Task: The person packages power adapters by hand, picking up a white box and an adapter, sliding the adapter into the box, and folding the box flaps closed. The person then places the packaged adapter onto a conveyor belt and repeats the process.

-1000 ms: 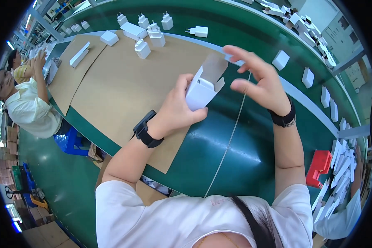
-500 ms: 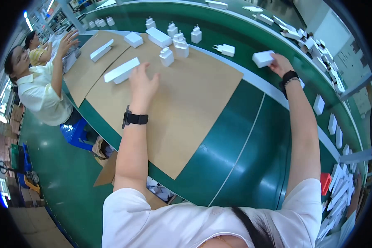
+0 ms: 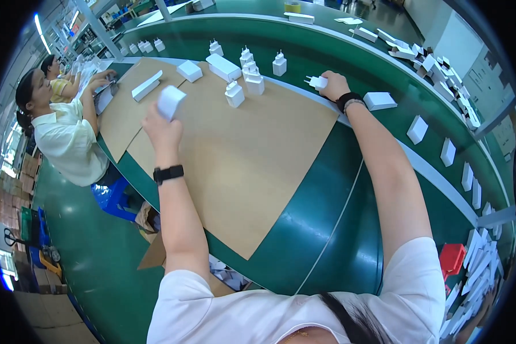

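Note:
My left hand (image 3: pixel 163 127) is closed around a white box (image 3: pixel 171 102), held tilted above the brown cardboard sheet (image 3: pixel 235 166); the box is slightly blurred. At the far edge of the table, my right hand (image 3: pixel 334 87) grips a white plug adapter (image 3: pixel 316 82), its prongs pointing left. A white box (image 3: pixel 380 101) lies on the green belt just right of that wrist. Beyond my left hand, several upright adapters, such as a white adapter (image 3: pixel 234 94), stand on the cardboard near a long white box (image 3: pixel 224 67) and a smaller white box (image 3: pixel 190 71).
Another long white carton (image 3: pixel 147 86) lies on the cardboard's left part. More white boxes (image 3: pixel 417 129) line the green belt (image 3: pixel 344 60) on the right. A red bin (image 3: pixel 452 259) and piled white cartons (image 3: pixel 479 269) are at lower right. A co-worker (image 3: pixel 69 135) sits at left.
My left hand has closed on a white box and lifted it off the cardboard. My right hand has let its box go onto the belt, moved left and taken hold of the adapter.

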The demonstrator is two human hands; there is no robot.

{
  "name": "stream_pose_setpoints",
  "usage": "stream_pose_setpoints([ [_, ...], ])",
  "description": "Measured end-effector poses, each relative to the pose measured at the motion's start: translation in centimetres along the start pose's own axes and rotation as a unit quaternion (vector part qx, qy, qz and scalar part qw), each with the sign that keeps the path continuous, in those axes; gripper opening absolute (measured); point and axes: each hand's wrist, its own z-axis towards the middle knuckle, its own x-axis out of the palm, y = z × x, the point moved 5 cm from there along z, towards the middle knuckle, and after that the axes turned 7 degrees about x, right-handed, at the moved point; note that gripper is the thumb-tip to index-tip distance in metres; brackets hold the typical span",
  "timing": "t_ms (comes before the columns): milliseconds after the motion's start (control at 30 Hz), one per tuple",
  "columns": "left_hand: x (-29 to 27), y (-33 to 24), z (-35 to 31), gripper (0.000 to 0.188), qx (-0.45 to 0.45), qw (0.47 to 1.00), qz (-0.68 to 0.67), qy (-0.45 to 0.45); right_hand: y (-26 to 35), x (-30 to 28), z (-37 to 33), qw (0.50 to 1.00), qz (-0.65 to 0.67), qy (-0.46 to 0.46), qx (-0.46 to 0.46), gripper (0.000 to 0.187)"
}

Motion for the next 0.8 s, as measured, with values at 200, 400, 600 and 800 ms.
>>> stream_pose_setpoints([
  [200, -3.6, -11.4, -4.1, 0.058, 0.088, 0.795, -0.59, 0.114, 4.8, -8.1, -11.2, 0.863, 0.49, 0.092, -0.081, 0.056],
  [400, -1.2, -18.2, -10.1, 0.057, 0.096, 0.499, -0.81, 0.294, 7.5, -8.1, -21.3, 0.731, 0.619, 0.27, -0.098, 0.061],
  [600, -0.8, -19.2, -11.1, 0.057, -0.07, 0.429, -0.778, 0.453, 5.0, -8.7, -20.9, 0.72, 0.644, 0.229, -0.12, 0.064],
  [800, -2.3, -20.9, -13.6, 0.06, -0.156, 0.402, -0.721, 0.542, 5.2, -8.2, -21.4, 0.867, 0.422, 0.065, -0.257, 0.051],
])
